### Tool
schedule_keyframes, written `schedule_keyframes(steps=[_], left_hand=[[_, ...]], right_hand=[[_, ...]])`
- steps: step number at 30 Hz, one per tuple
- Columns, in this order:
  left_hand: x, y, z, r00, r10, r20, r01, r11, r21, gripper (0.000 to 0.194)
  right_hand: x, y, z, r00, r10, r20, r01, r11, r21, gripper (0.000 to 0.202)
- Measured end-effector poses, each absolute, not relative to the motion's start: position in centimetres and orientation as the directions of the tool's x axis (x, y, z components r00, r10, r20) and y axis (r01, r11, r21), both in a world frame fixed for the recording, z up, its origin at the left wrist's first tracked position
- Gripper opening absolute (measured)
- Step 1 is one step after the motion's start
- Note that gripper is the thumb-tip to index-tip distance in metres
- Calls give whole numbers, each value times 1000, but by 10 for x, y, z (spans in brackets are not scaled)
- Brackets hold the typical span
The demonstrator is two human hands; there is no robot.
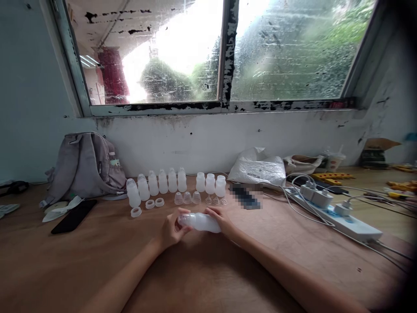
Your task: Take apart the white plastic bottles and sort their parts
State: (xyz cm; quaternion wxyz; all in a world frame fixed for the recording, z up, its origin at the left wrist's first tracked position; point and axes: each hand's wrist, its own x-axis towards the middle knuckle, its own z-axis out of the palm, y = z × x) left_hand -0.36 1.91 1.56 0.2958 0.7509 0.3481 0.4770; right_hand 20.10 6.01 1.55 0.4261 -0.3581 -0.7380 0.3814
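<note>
Between my two hands a translucent white baby bottle (203, 222) lies on its side, just above the table. My left hand (171, 227) grips its capped end, with the clear cap partly behind the fingers. Around the bottle's base end, my right hand (222, 221) is closed. Beyond them stands a row of capped baby bottles (163, 182), and to its right are several bottles without caps (210, 184). Clear dome caps (187, 198) sit in front of these, beside thin clear nipple pieces (215, 200). White screw rings (150, 204) lie to the left.
A grey backpack (86, 167) leans at the back left, with a black phone (74, 216) before it. On the right lies a white power strip (339, 217) with chargers and loose cables. A silver bag (259, 169) rests against the wall below the window.
</note>
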Motion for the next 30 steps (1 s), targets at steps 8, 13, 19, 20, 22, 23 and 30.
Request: schedule_keyframes(steps=[8,13,19,20,22,23,30], left_hand=[[8,25,21,47,904,424,-124,-416,901,39],[8,25,18,17,886,463,-38,-462,886,32],[7,25,16,39,839,542,141,-542,829,29],[7,25,15,49,833,551,158,-551,819,29],[5,27,15,65,822,566,183,-567,803,28],[5,28,14,69,818,570,192,-572,797,27],[3,35,11,101,815,570,203,-578,791,22]], right_hand=[[182,38,15,-521,711,473,341,681,-648,35],[183,39,14,-560,650,513,396,754,-524,31],[182,44,5,-588,594,549,397,803,-444,30],[182,45,5,-585,596,550,400,802,-443,29],[182,44,5,-576,607,547,411,794,-448,29],[182,44,7,-572,612,546,417,790,-449,29],[184,41,33,-468,630,619,367,776,-513,31]])
